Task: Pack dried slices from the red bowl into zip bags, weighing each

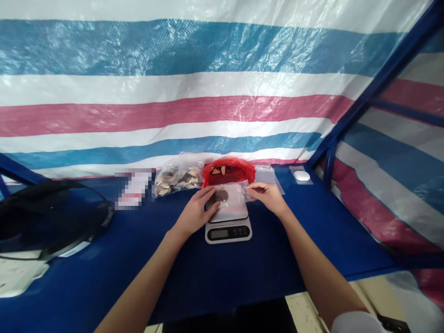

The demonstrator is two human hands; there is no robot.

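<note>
A white digital kitchen scale (228,233) sits on the blue table, its dark display facing me. Over its platform lies a small clear plastic bag (234,196) with brown pieces (222,195) inside. My left hand (197,210) holds the bag's left side, thumb and fingers on either side of the brown pieces. With fingers pinched together, my right hand (268,196) grips the bag's right edge. Just behind the scale stands an open red plastic bag (243,172) holding reddish-brown pieces.
Clear bags of pale dried slices (178,180) lie left of the red bag. Flat clear bags (275,178) and a white mouse-shaped object (301,175) are on the right. A black round object (52,217) takes up the left side. Striped sheeting (173,111) hangs behind the table.
</note>
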